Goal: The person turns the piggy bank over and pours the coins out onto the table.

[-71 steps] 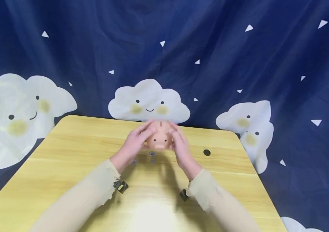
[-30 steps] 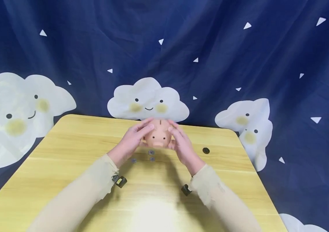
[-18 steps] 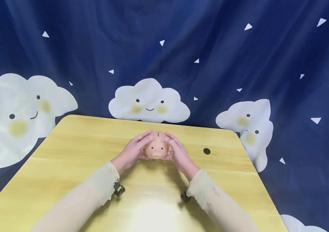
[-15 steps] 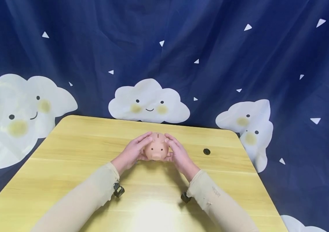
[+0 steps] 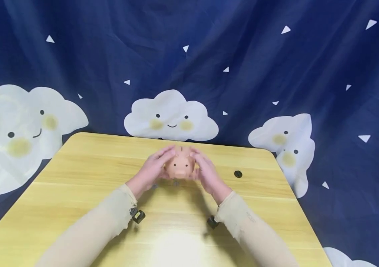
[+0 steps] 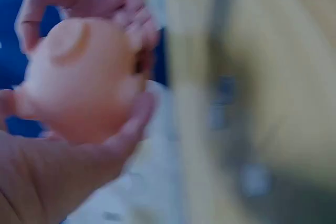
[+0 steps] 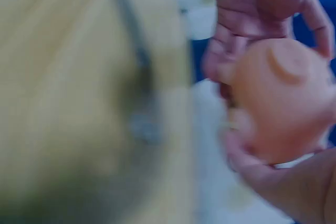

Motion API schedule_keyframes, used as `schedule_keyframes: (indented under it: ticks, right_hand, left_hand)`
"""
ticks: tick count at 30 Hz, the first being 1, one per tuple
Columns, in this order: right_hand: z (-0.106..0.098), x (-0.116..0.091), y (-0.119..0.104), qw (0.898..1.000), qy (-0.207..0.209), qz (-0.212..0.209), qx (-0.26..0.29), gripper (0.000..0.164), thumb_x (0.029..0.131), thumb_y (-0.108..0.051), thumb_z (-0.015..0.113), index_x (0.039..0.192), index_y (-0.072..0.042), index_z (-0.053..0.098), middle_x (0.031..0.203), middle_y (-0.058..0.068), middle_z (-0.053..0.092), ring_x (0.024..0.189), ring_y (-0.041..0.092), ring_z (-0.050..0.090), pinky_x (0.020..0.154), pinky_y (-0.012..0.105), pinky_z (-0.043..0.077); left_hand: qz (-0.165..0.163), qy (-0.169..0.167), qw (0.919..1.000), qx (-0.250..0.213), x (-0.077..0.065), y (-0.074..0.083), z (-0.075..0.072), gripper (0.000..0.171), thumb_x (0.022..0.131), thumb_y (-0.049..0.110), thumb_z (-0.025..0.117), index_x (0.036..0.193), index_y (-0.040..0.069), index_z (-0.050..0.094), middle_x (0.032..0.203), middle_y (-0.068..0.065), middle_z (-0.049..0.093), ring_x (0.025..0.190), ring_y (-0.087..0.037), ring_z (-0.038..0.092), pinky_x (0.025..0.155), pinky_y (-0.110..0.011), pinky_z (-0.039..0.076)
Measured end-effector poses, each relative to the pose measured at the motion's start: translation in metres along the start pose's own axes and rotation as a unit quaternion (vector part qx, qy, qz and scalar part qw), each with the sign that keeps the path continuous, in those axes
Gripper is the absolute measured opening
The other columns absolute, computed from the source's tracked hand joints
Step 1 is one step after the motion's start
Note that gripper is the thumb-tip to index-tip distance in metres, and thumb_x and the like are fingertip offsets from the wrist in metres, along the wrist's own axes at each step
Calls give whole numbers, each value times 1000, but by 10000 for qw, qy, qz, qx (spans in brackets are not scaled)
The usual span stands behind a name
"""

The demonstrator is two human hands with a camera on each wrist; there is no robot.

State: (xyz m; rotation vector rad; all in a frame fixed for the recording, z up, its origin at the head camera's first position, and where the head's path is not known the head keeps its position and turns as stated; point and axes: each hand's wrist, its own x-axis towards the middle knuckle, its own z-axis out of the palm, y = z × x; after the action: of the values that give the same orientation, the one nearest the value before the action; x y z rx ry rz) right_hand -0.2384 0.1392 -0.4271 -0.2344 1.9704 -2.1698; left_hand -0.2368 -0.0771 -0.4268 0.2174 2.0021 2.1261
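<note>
left grip (image 5: pixel 151 169) and right grip (image 5: pixel 208 173) clamped round pink piggy bank (image 5: pixel 180 165), bank between them, above table (image 5: pixel 86 181)

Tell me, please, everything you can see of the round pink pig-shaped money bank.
The round pink pig-shaped money bank looks smooth, perhaps plastic or ceramic. It has two small dark eyes, a protruding snout and a narrow dark slot on top. A dark patch shows on its underside. The bare left hand and bare right hand grip it from opposite sides, holding it roughly upright above the yellow wood-grained table, its face toward the wearer.
</note>
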Motion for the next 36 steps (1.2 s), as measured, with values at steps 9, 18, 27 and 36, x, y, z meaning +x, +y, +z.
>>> schedule_keyframes:
  ticks: [9, 18, 27, 36]
  right_hand:
    - [5, -10, 27, 9952, 748, 95, -624, 54, 108, -39, 54, 160, -25, 50, 155, 14, 57, 115, 21, 67, 88, 33, 63]
    - [-1, 0, 39, 9962, 348, 769, -203, 60, 108, -44, 53, 164, -24, 43, 161, 19, 50, 98, 31, 77, 81, 37, 64]
    - [-12, 7, 35, 9884, -306, 1455, 298, 72, 106, -46, 55, 170, -24, 30, 165, 22, 38, 110, 39, 71, 87, 43, 64]
    - [-9, 6, 28, 9826, -183, 1810, 382, 70, 103, -50, 58, 166, -27, 37, 160, 23, 42, 109, 42, 69, 84, 43, 64]
  left_hand:
    - [-111, 67, 9997, -225, -3, -32, 4, 58, 109, 37, 62, 164, 27, 45, 168, -13, 45, 106, -21, 72, 87, -37, 65]
    - [-550, -61, 9974, -461, 6, -51, -5, 64, 108, 45, 60, 166, 25, 41, 162, -24, 49, 98, -26, 72, 81, -42, 64]
    - [-1032, -214, 9932, -495, 7, -47, -9, 68, 107, 51, 59, 167, 27, 38, 164, -23, 44, 93, -29, 68, 78, -40, 62]
    - [-1333, -266, 9900, -380, 7, -38, -9, 70, 107, 54, 56, 168, 24, 37, 172, -21, 32, 104, -42, 69, 81, -45, 63]
